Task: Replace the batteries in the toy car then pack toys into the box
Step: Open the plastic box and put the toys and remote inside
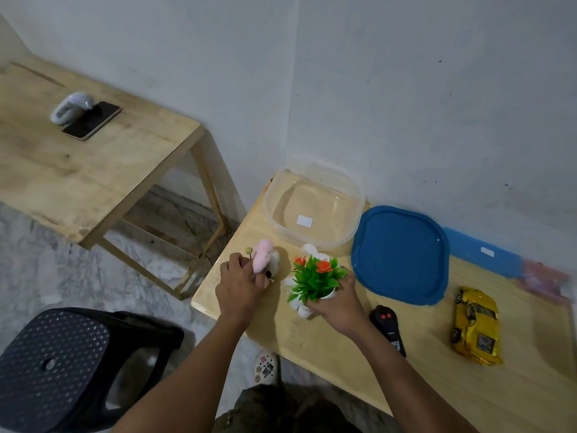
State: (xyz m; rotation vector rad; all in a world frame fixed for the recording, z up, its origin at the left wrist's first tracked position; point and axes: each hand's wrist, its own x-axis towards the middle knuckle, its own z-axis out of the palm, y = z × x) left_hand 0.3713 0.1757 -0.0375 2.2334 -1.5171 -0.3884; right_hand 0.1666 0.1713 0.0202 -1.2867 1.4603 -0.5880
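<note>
1. Box [290, 201]: clear plastic and empty but for a white label on its floor, it stands open at centre frame, at the far end of the table [312, 345] against the wall. It looks light and slightly flexible, likely to slide if knocked, so toys are better lowered in than dropped.
2. Blue lid [399, 254]: it lies flat just right of the box, its edge almost touching the box rim. Thin and stiff, it is best lifted by a corner.
3. Toy car [476, 326]: yellow and glossy, it sits at lower right, well apart from both hands. The hard shell is probably slippery and the wheels roll, so gripping across the body sides seems safest.
4. Toy plant [315, 278]: green leaves and orange flowers in a small white pot, at centre below the box. The right hand [338, 304] curls round the pot from the near side. It is light, and the pot is the firm part to hold, since the leaves would bend.
5. Plush toy [265, 259]: pink and white, left of the plant. The left hand [240, 285] pinches it with curled fingers. It is soft, squashable and light, so any grip will do.
6. Black remote [388, 329]: it lies between the right wrist and the car, untouched.
</note>
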